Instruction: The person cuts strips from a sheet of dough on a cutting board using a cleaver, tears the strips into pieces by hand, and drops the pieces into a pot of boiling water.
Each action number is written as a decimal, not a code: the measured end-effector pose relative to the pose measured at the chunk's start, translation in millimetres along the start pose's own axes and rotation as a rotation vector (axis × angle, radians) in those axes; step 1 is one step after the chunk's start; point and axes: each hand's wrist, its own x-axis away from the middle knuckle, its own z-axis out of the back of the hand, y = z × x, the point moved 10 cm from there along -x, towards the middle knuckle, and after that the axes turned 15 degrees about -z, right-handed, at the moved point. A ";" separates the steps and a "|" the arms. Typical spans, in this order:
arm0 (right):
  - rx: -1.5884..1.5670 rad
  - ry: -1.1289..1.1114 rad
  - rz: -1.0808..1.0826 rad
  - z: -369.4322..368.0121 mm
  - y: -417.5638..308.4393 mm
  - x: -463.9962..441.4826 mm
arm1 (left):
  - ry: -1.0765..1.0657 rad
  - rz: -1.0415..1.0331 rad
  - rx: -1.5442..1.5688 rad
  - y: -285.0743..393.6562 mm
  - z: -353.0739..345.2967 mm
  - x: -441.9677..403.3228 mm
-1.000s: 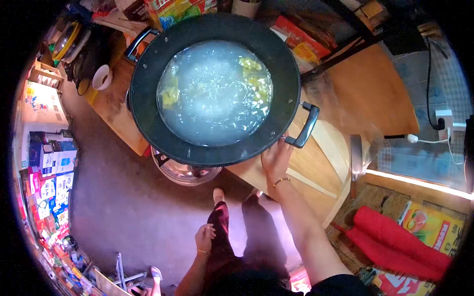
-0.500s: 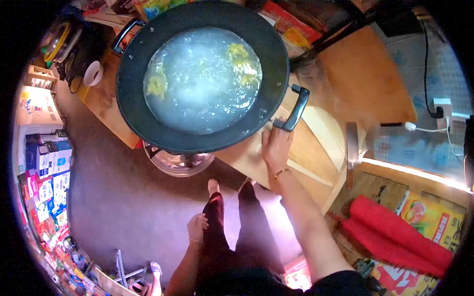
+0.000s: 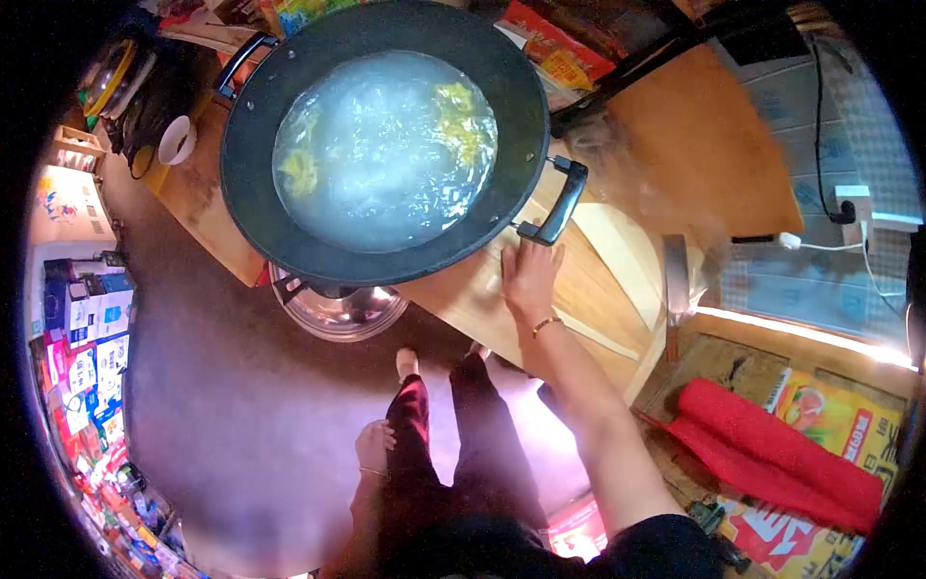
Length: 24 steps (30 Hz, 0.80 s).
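A large dark wok holds bubbling, cloudy water with yellow clumps floating at its left and right. Below the wok's right-hand black handle is my right hand, reaching over the wooden tabletop. Its fingertips are hidden behind the handle, so whether they grip it or something beneath I cannot tell. My left hand hangs beside my left leg, its fingers loosely bent and apart, with nothing in them.
Under the table edge sits a shiny metal basin or lid. A white bowl stands left of the wok. Boxes line the left side. A red cloth roll lies at the right, below a power strip.
The view has shifted slightly, so the wok appears a little further left and up. My right hand stays by the handle, and my left hand still hangs down.
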 end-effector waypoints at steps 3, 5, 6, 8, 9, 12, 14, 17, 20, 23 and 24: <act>-0.302 -0.169 -0.038 -0.7 27.1 -8.2 | 0.013 -0.018 0.019 7.9 2.6 3.6; -0.084 -0.074 -0.030 2.9 34.6 2.0 | -0.003 0.003 -0.045 7.5 4.1 -3.0; 0.035 -0.053 0.011 5.6 26.1 7.5 | -0.006 -0.010 -0.045 7.7 4.3 -6.2; 0.024 -0.044 0.010 11.0 21.8 5.1 | 0.011 -0.011 -0.032 4.5 9.7 -4.3; 0.021 -0.048 0.006 16.2 21.5 11.7 | 0.017 -0.096 -0.013 18.4 8.4 -3.7; 0.064 -0.052 0.005 8.2 28.7 10.6 | 0.018 0.049 0.026 -8.4 12.5 -3.1; 0.071 -0.040 0.018 8.5 29.7 8.4 | 0.030 0.043 0.074 -17.7 15.7 0.7; 0.047 -0.038 -0.003 7.3 33.4 6.8 | -0.019 -0.030 0.025 -6.7 7.9 -7.6; 0.060 -0.084 -0.013 5.4 36.9 7.8 | 0.044 0.121 -0.054 -29.4 10.5 5.5; -0.142 -0.104 0.013 13.4 39.8 2.7 | 0.032 0.102 -0.107 -11.7 2.1 5.0; -0.288 -0.177 -0.007 12.8 53.4 1.0 | 0.022 0.100 -0.102 -21.0 5.1 6.7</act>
